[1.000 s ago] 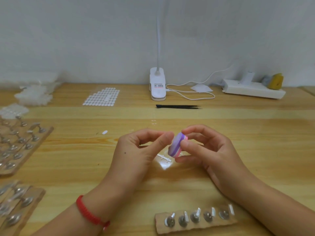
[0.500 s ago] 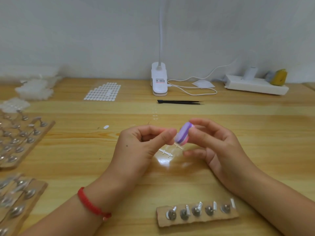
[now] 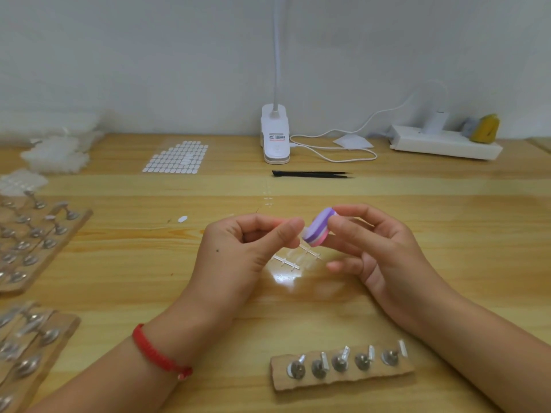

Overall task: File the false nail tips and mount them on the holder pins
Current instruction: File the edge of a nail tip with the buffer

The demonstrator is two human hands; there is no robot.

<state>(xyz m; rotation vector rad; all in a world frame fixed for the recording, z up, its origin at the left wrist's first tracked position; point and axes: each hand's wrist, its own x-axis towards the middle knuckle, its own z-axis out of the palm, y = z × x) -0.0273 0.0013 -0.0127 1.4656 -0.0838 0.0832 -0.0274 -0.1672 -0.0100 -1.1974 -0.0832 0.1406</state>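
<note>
My right hand (image 3: 375, 248) pinches a small oval purple-and-pink filing block (image 3: 319, 231) between thumb and forefinger. Thumb and forefinger of my left hand (image 3: 247, 248) are pinched together right against the block's lower left end; the clear nail tip between them is too small to make out. Under the hands lie clear plastic sprues with nail tips (image 3: 295, 260) on the wooden table (image 3: 447, 234). A cardboard strip with several metal holder pins (image 3: 343, 368) lies near the front edge, below my right wrist.
More cardboard strips of pins (image 3: 32, 239) fill the left side. A sheet of white adhesive tabs (image 3: 177, 158), a clip lamp (image 3: 275, 135), black tweezers (image 3: 311, 174), a power strip (image 3: 444, 141) and bags of nail tips (image 3: 56, 153) lie at the back. One loose tab (image 3: 182, 218) lies nearby.
Both hands with the filing block have risen slightly in the view and the block has tilted a little. The grips are the same.
</note>
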